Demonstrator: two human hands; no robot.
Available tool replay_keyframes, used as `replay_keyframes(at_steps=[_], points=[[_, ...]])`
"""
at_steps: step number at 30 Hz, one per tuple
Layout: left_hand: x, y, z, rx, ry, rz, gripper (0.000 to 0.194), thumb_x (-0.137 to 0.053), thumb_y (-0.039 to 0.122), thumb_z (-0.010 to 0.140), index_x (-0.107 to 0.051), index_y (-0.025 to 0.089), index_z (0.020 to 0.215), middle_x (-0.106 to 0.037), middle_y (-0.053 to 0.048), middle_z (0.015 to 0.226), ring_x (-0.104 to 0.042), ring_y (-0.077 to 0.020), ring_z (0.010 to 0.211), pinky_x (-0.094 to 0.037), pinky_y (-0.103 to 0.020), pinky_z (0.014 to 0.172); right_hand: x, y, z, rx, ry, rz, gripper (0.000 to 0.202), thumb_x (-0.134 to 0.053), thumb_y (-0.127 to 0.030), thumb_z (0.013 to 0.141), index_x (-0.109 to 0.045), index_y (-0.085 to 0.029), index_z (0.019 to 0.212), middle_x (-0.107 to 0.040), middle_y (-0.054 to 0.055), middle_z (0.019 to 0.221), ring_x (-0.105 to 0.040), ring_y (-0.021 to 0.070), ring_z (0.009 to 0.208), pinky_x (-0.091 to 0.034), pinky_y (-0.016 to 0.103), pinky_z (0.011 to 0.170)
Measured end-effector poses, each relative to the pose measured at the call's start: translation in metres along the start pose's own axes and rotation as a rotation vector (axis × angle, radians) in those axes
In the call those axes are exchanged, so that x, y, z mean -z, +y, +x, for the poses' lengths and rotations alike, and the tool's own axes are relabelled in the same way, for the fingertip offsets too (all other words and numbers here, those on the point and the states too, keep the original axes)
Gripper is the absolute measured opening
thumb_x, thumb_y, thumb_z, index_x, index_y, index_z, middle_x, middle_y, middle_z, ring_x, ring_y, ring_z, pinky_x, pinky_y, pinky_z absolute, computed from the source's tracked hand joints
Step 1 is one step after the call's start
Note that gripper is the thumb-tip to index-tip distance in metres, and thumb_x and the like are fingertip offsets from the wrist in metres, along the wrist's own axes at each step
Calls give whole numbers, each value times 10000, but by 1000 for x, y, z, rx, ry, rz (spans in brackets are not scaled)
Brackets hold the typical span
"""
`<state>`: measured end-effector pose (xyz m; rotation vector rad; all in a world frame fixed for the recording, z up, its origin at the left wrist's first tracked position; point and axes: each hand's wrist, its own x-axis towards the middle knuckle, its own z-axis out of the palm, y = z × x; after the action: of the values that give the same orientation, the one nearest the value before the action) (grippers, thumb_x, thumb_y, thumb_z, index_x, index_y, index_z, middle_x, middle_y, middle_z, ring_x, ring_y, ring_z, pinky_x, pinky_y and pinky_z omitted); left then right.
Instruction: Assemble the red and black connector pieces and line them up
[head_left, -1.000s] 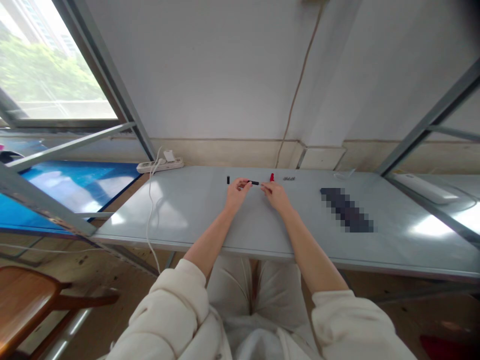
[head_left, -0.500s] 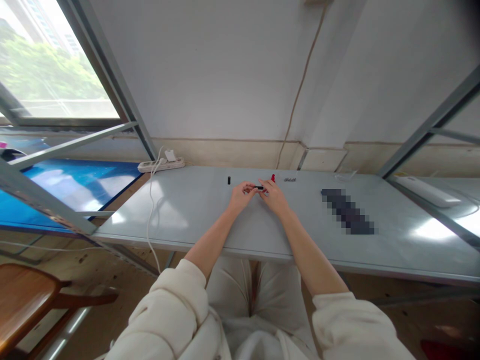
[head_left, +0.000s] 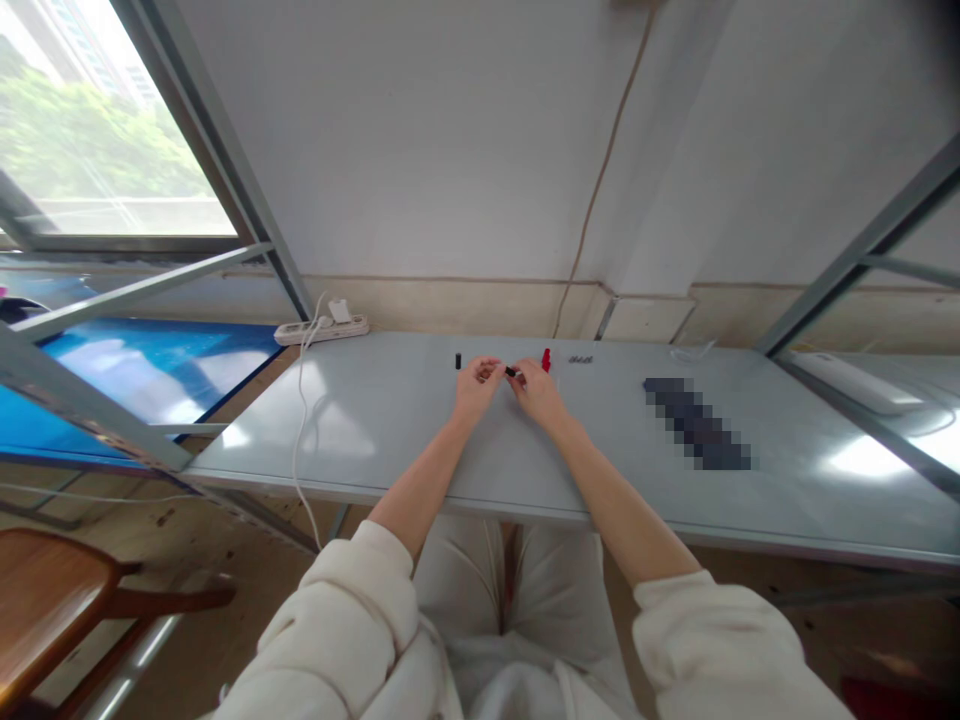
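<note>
Over the grey table, my left hand [head_left: 477, 388] and my right hand [head_left: 538, 392] meet with their fingers closed around a small black cylinder [head_left: 510, 371]. It shows between the fingertips of both hands, slightly tilted; its ends are partly covered. Left of my left hand, a second black cylinder [head_left: 458, 361] stands upright on the tabletop. Just beyond my right hand lies a small red object [head_left: 546, 360], too small to name. A short row of little grey pieces [head_left: 580, 359] sits to its right.
A white power strip [head_left: 324, 330] with a plug and trailing cable [head_left: 301, 430] lies at the table's back left. To the right is a blurred-out dark object [head_left: 696, 424]. Metal frame posts rise at both sides of the table [head_left: 405, 440]. A wooden chair [head_left: 56, 590] stands lower left.
Both hands have shifted slightly left, carrying the black cylinder, which is now more tilted and shows less of its length. More of the red object is uncovered beside my right hand.
</note>
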<state>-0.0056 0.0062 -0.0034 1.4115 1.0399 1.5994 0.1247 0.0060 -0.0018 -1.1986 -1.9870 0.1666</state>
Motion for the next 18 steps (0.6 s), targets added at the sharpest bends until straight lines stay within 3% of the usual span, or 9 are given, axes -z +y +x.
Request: replay_keyframes(at_steps=[4, 8, 13, 18], points=[[11, 4, 8, 2, 301, -164, 224, -539, 370, 703, -539, 155, 762, -572, -12, 621, -496, -71, 519, -378, -206, 525, -14, -6, 18, -149, -9, 5, 118, -491, -220, 750, -547, -152, 828, -546, 55, 795, -523, 129, 682, -417, 264, 661], [24, 4, 17, 148, 547, -317, 175, -491, 322, 709, -505, 148, 708, -535, 3, 602, -450, -48, 470, -301, -180, 453, -30, -11, 39, -289, -179, -64, 125, -501, -240, 754, -551, -148, 821, -593, 69, 772, -543, 150, 711, -404, 261, 655], [31, 0, 20, 329, 628, -455, 137, -450, 274, 683, -488, 149, 725, -509, 14, 594, -445, -49, 455, -268, -182, 423, -51, -16, 55, -277, -334, -148, 152, -498, -221, 761, -553, -140, 877, -611, 104, 893, -559, 184, 818, -399, 273, 691], [30, -1, 19, 384, 602, -452, 147, -432, 276, 676, -473, 154, 749, -499, 17, 621, -443, -37, 463, -270, -174, 426, -67, -17, 61, -267, -354, -203, 198, -487, -241, 773, -551, -156, 940, -611, 105, 953, -560, 179, 858, -405, 269, 707]])
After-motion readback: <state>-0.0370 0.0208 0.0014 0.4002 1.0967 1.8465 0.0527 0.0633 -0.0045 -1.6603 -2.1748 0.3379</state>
